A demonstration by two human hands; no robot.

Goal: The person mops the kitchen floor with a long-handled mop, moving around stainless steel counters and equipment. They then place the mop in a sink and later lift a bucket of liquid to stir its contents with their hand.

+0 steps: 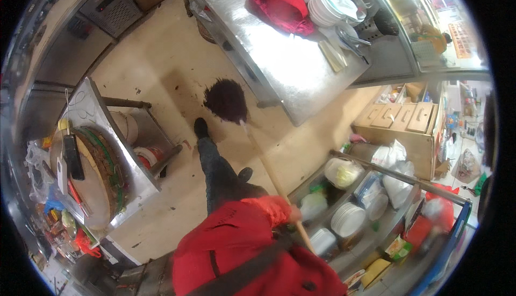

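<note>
My left hand (294,214), at the end of a red sleeve reaching across my body, is closed around the light wooden handle of a mop (267,164). The handle slants from my right side, up and to the left, away from me. At its far end a dark purple, shaggy head (226,100) lies spread on the beige floor, just beyond my dark shoe (201,127). The handle's near end goes out of sight beside my red jacket. My right hand is hidden.
A steel table (306,75) with stacked bowls and a red bag stands ahead. At left a low metal stand (141,180) bears a thick round chopping board (88,177). A shelf rack (349,196) with plates and bags is close on my right, wooden drawers (395,116) behind it.
</note>
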